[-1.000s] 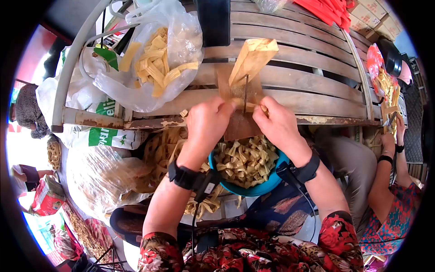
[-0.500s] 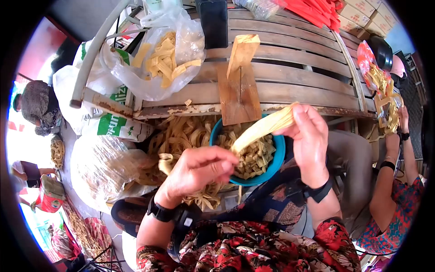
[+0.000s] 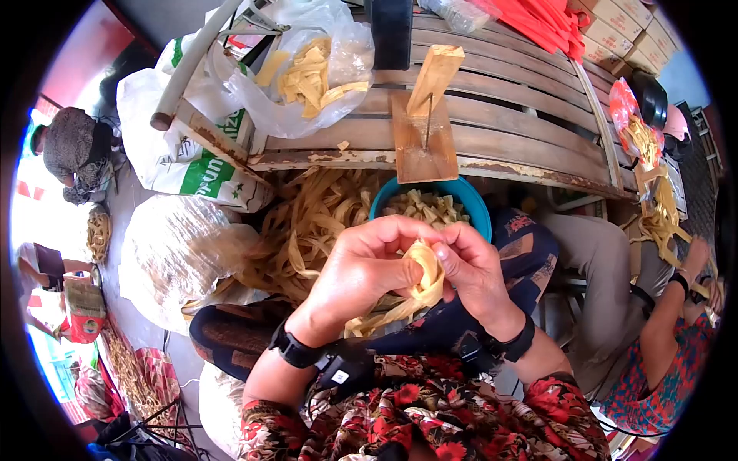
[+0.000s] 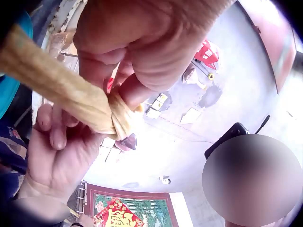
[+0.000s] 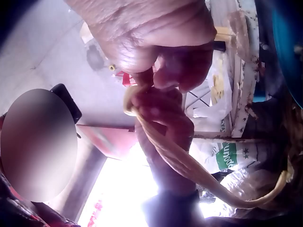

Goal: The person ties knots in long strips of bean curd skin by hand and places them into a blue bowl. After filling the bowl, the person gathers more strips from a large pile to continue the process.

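One pale-yellow, flat fibrous strip [image 3: 428, 290], bent into a loop, sits between the bare left hand [image 3: 367, 269] and the bare right hand [image 3: 480, 283], each grip narrow and pinching it. It lies between a red floral shirt [image 3: 407, 393] and a round teal tub [image 3: 478, 203] of folded yellowish pieces [image 3: 425, 206] near the slatted wooden desk [image 3: 523, 132].

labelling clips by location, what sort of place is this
Probably a small makeshift workshop: a heap of loose strips, a blue tub of small pieces and stacked cardboard boxes.
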`<action>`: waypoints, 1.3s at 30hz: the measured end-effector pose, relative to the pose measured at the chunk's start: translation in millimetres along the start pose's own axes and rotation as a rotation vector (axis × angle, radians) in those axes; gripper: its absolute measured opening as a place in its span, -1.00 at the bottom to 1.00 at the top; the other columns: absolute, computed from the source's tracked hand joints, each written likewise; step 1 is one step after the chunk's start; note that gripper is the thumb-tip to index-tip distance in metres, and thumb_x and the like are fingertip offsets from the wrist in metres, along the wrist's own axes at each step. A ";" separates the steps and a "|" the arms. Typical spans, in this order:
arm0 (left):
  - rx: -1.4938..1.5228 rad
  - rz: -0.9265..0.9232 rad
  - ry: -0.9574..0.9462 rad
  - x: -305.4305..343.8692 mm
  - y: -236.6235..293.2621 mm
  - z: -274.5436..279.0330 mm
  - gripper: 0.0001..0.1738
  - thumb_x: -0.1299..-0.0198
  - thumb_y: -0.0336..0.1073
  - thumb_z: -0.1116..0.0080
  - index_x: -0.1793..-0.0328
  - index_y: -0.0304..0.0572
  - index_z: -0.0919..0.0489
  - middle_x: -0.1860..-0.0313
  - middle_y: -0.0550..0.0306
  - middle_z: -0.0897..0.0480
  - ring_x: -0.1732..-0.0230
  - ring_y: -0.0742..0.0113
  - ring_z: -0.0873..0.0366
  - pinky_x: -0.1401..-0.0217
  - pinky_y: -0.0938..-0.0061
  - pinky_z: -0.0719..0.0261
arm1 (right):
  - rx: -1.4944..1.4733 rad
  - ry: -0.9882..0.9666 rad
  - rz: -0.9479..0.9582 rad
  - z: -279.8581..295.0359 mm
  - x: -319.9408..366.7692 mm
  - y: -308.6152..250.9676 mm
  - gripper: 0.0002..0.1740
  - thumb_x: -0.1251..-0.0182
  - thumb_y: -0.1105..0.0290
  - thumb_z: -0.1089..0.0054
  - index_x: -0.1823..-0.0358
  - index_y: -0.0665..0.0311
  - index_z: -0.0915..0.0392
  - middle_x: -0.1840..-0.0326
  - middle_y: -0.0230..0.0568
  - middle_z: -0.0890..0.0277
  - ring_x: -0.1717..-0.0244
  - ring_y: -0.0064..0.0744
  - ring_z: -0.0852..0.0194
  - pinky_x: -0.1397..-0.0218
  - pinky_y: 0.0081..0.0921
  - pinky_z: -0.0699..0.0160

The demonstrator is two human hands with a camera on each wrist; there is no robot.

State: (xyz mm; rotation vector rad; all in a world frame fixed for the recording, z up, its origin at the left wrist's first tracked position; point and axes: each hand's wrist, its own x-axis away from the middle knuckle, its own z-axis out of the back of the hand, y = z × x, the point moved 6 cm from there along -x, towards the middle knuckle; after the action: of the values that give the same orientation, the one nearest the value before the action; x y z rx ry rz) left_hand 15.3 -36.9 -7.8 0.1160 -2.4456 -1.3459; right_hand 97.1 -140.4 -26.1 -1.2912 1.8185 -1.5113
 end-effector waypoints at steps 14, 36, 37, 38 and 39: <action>-0.272 -0.134 0.191 4.4 -10.5 15.8 -0.62 -0.13 -0.49 -0.13 -0.12 -0.34 -0.48 0.29 0.09 -0.64 0.29 0.43 -0.59 0.22 0.56 -0.56 | -0.293 0.015 -0.066 -2.3 10.0 -1.9 -0.47 -0.28 0.60 0.04 -0.30 0.32 -0.18 0.13 -0.17 -0.49 0.72 -0.80 -0.18 0.66 -0.76 -0.24; -0.321 -0.032 0.120 10.1 -8.6 34.8 -0.81 -0.12 -0.40 -0.28 0.14 -0.31 -0.64 0.34 0.25 -0.64 0.29 0.58 -0.50 0.21 0.67 -0.46 | 0.319 -0.119 -0.107 15.1 19.8 -17.4 -0.66 -0.46 0.21 0.08 0.37 0.33 -0.44 0.57 -0.43 -0.43 0.59 -0.70 -0.36 0.51 -0.74 -0.32; -0.389 -0.051 0.140 9.5 -5.3 35.7 -0.85 -0.11 -0.41 -0.28 0.19 -0.31 -0.66 0.34 0.23 -0.65 0.28 0.56 -0.52 0.20 0.66 -0.47 | 0.291 -0.184 -0.119 18.1 13.9 -12.9 -0.65 -0.46 0.19 0.09 0.33 0.35 -0.46 0.53 -0.41 -0.46 0.55 -0.68 -0.41 0.46 -0.72 -0.37; -0.443 -0.132 0.128 8.0 0.5 33.0 -0.85 -0.10 -0.41 -0.29 0.20 -0.31 -0.66 0.35 0.20 -0.65 0.29 0.53 -0.53 0.21 0.64 -0.47 | 0.300 -0.180 -0.027 26.0 8.6 -13.6 -0.60 -0.47 0.15 0.11 0.25 0.40 -0.49 0.44 -0.34 -0.53 0.44 -0.61 -0.49 0.29 -0.66 -0.45; -0.497 -0.210 0.117 7.4 5.7 29.6 -0.84 -0.09 -0.41 -0.30 0.21 -0.30 -0.66 0.36 0.18 -0.66 0.30 0.50 -0.55 0.23 0.63 -0.48 | 0.357 -0.178 0.067 29.2 3.4 -25.6 -0.53 -0.48 0.09 0.15 0.09 0.42 -0.50 0.35 -0.29 -0.57 0.34 -0.54 -0.54 0.16 -0.62 -0.47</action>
State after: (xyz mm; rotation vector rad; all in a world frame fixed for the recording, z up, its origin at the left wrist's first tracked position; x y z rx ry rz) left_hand -1.1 -11.8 -15.6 0.3213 -1.9781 -1.9345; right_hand 128.5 -157.4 -10.4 -1.1379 1.3912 -1.5444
